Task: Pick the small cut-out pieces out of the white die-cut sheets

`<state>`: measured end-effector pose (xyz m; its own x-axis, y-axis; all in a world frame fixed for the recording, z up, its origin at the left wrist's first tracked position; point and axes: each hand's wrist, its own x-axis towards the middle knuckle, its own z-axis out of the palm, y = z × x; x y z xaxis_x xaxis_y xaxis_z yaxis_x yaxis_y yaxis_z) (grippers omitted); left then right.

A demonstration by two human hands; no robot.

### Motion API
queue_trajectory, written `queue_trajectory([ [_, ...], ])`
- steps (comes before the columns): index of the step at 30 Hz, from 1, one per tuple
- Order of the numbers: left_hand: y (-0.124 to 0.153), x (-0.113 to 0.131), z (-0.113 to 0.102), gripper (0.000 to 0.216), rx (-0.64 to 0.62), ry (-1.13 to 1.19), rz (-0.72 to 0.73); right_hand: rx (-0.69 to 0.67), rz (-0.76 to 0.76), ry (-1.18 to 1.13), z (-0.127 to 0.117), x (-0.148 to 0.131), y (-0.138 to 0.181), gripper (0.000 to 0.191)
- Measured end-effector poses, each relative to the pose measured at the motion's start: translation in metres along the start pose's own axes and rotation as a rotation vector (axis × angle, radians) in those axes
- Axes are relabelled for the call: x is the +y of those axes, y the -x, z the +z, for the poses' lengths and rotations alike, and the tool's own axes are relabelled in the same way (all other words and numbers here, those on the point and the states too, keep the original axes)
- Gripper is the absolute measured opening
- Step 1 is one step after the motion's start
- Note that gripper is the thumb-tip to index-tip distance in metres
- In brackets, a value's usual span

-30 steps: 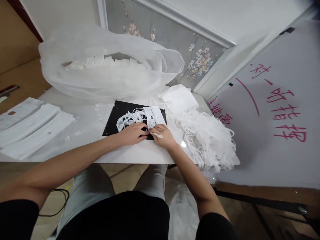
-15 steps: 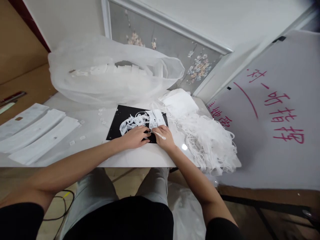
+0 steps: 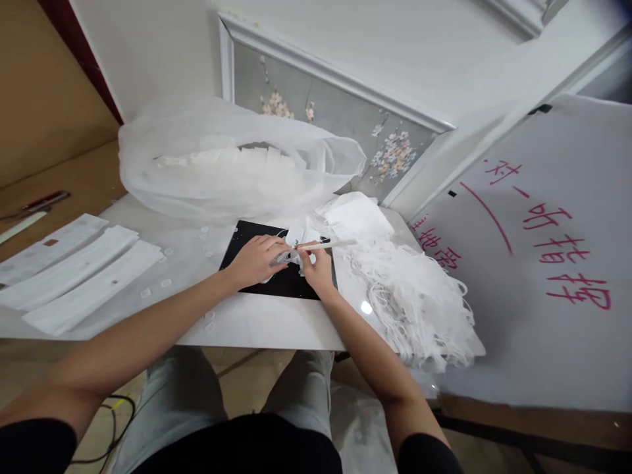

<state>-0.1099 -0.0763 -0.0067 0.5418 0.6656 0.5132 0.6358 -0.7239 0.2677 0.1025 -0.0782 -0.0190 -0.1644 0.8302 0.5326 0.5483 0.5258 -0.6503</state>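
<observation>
Background: floral panel on the wall at upper centre; whiteboard with red writing down the right side. Pale table spans the middle of the frame.

Your hands meet at centre, over a black mat. White piece sits there, partly hidden by your fingers. Left hand: fingers bent, apparently gripping the near part of that piece against the thumb. Right hand: thumb and forefinger pinching a slim pale stick that points to the right; whether these fingers also hold the piece, cannot tell.

Risks (judged): your left grip slackening could let the piece twist or slide on the mat. Pressing too hard with the stick might crease or tear it, if the material is as thin as it looks. Loose cords at the edge of the white pile lie close to your right wrist and could snag if you swing outward.

Count: one mat; one stick; one translucent bag, upper left of centre; three strips showing at left; roughly nine clear tabs scattered left of the mat, some too faint to be certain. Pile at right: tangled, uncountable.
</observation>
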Motion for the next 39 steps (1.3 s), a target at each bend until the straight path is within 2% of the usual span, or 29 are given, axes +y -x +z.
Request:
queue_trajectory([
  [5,-0.003,-0.025,-0.003,0.023,-0.037,-0.099,-0.093,-0.056,-0.012,-0.109,0.032,0.004,-0.022,0.016],
  [8,-0.004,-0.035,-0.006,0.024,-0.039,-0.110,-0.133,-0.079,0.001,-0.174,0.040,0.009,-0.026,0.018],
  [14,-0.005,-0.038,-0.006,0.024,-0.052,-0.032,-0.123,-0.083,0.129,-0.318,0.032,0.019,-0.016,0.024],
  [19,-0.004,-0.025,-0.004,0.022,-0.024,0.034,-0.098,-0.066,0.107,-0.352,0.025,0.015,-0.015,0.022],
  [25,-0.003,-0.016,0.000,0.020,-0.037,0.093,-0.181,-0.088,0.063,-0.269,0.020,0.005,-0.014,0.024],
  [31,-0.003,-0.015,0.003,0.020,-0.038,0.306,-0.305,-0.127,-0.001,-0.174,0.017,0.001,-0.014,0.021],
  [39,-0.004,-0.007,0.002,0.017,0.018,0.434,-0.368,-0.253,-0.218,0.119,0.011,-0.006,-0.016,0.022],
])
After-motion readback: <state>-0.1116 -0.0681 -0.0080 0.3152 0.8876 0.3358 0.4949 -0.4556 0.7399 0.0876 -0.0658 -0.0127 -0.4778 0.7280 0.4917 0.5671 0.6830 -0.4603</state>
